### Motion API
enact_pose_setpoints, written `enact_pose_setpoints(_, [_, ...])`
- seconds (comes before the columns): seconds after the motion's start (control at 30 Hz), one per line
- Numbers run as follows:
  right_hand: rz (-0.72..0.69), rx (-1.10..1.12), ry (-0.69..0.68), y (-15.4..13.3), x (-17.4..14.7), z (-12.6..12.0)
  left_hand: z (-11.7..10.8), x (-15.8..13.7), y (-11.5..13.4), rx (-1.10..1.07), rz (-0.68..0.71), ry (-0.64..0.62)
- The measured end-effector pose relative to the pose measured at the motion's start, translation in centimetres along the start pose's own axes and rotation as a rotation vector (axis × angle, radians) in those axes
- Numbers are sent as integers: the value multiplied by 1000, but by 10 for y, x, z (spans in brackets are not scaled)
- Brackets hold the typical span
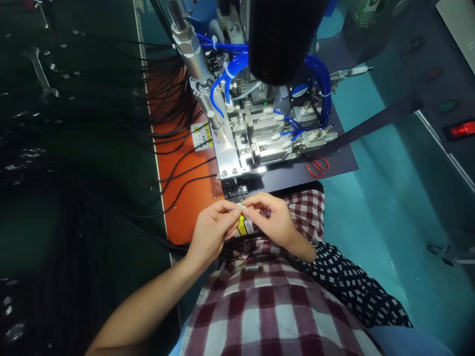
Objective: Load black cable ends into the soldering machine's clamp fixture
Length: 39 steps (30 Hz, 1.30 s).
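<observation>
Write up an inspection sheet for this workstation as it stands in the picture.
Surface: teal bench with an orange mat and a dark plate under the machine.
Job's things: a small silvery connector pinched between both hands, just in front of the metal fixture.
Clutter: red-handled scissors on the dark plate; a wrench and small bits on the dark surface at far left.
Grippers: left hand and right hand meet fingertip to fingertip on the connector.
Cables: many thin black cables fan across the orange mat; blue tubing loops over the fixture.
Surroundings: red lit switch on a panel at right; checked cloth across the lap.
</observation>
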State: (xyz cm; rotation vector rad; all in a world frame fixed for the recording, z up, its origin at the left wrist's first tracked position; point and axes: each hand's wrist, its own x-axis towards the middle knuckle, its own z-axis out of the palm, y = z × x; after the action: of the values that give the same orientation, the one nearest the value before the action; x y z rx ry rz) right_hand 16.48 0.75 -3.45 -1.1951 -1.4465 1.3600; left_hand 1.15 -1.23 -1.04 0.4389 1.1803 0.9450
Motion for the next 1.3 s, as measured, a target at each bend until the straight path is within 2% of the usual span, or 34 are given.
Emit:
enact_pose_setpoints(0.23, [-132, -168, 24, -3, 0, 1, -2, 0, -2, 57, -3, -16])
enact_pose_setpoints(0.37, [-185, -230, 9, -4, 1, -1, -5, 2, -6, 103, 85, -17])
enact_pose_setpoints(0.5, [-78, -156, -44, 1, 2, 0, -6, 2, -7, 221, 205, -1])
enact_pose_setpoints(0.67, [44, -75, -87, 7, 1, 0, -8, 0, -5, 581, 461, 57])
enact_pose_setpoints(0.8, [111, -5, -42, 13, 9, -4, -16, 5, 0, 750, 425, 41])
enact_pose_setpoints(0.83, [128, 7, -28, 15, 12, -5, -19, 8, 2, 821, 455, 49])
enact_pose_setpoints(0.9, [155, 27, -13, 20, 20, -5, -24, 16, 7, 1009, 616, 69])
enact_pose_setpoints(0.97, [175, 52, -4, 26, 27, -4, -29, 25, 10, 1178, 815, 54])
enact_pose_setpoints(1.03, [199, 79, 13, 30, 33, -2, -34, 33, 11, 1292, 952, 6])
enact_pose_setpoints(1.17, [241, 98, 20, 33, 37, 1, -42, 41, 11, 1439, 1046, -86])
enact_pose_setpoints(1.3, [247, 81, 13, 30, 38, 1, -47, 43, 13, 1505, 1090, -114])
